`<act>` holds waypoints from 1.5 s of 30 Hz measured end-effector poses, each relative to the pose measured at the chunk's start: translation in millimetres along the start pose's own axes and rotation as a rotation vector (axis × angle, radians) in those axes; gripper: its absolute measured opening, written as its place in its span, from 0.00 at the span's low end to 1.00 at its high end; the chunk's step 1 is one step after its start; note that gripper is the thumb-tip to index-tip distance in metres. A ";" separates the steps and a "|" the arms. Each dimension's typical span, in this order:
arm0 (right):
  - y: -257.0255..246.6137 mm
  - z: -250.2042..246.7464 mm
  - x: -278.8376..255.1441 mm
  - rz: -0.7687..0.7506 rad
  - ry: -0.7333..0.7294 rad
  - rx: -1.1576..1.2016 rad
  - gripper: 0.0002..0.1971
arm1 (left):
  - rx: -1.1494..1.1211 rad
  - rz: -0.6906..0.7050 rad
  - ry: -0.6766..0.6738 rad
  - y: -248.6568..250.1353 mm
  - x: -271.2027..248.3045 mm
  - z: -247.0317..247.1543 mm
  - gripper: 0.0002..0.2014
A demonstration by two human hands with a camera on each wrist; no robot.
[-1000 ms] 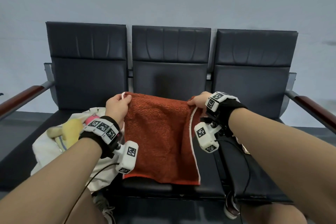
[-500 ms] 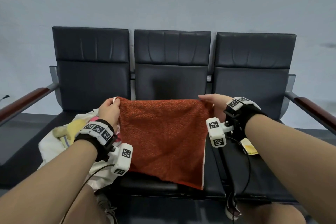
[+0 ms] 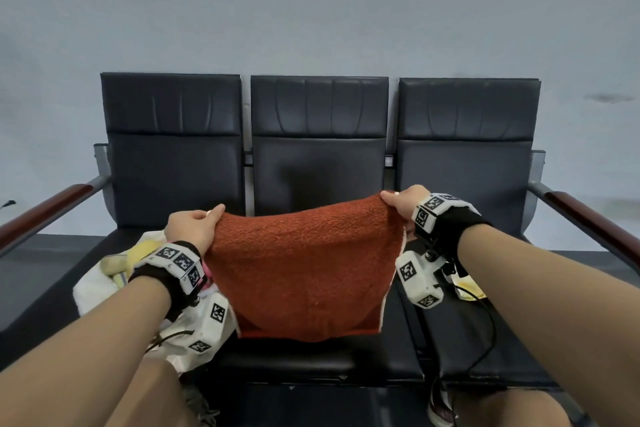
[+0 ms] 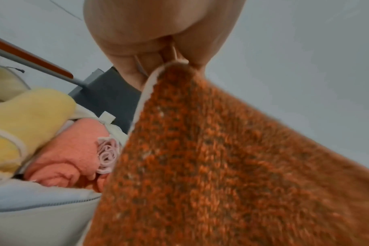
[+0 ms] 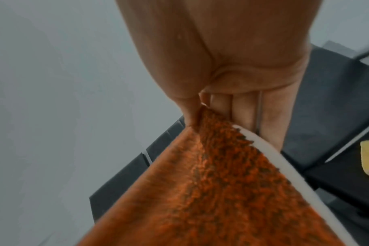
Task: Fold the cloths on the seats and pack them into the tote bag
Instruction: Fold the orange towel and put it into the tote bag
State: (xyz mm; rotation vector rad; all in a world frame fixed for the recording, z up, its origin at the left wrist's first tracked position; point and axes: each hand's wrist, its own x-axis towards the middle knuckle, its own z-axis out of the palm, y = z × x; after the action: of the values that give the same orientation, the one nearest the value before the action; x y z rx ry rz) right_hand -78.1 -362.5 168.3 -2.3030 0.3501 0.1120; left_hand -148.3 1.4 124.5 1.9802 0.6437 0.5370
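An orange-red terry cloth (image 3: 304, 267) with a white hem hangs spread over the middle seat (image 3: 311, 357). My left hand (image 3: 194, 227) pinches its upper left corner, and my right hand (image 3: 403, 199) pinches the upper right corner a little higher. The wrist views show the same cloth (image 4: 221, 166) (image 5: 211, 191) pinched between thumb and fingers of each hand (image 4: 169, 55) (image 5: 202, 106). A white tote bag (image 3: 100, 291) lies on the left seat, holding a yellow cloth (image 4: 27, 116) and a pink cloth (image 4: 67, 154). Another yellow cloth (image 3: 469, 288) lies on the right seat, partly hidden by my right wrist.
A row of three black seats (image 3: 467, 184) stands against a grey wall, with wooden armrests at the left end (image 3: 45, 211) and the right end (image 3: 588, 218). Cables hang from both wrist cameras. My shoes (image 3: 441, 406) show below the seat front.
Both hands drew further apart, spreading the cloth wider. The right hand rose slightly, and the cloth's lower edge lifted off the front of the seat.
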 end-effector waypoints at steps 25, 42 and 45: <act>-22.9 -75.1 -46.7 0.014 -0.123 0.776 0.11 | -0.643 -0.005 -0.194 71.6 -5.3 -55.2 0.18; -13.4 -78.3 -52.3 -0.170 0.154 0.107 0.02 | 0.427 0.632 -0.076 65.9 10.3 -47.4 0.08; -4.7 -57.5 -20.9 -0.090 0.176 0.164 0.02 | 0.411 0.480 -0.260 54.0 25.3 -26.5 0.10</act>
State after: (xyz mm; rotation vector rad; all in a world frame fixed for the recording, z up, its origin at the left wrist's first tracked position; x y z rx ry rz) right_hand -98.3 -396.6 215.0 -2.1666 0.3312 -0.1597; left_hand -133.3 12.7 187.0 2.5622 0.1104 0.4388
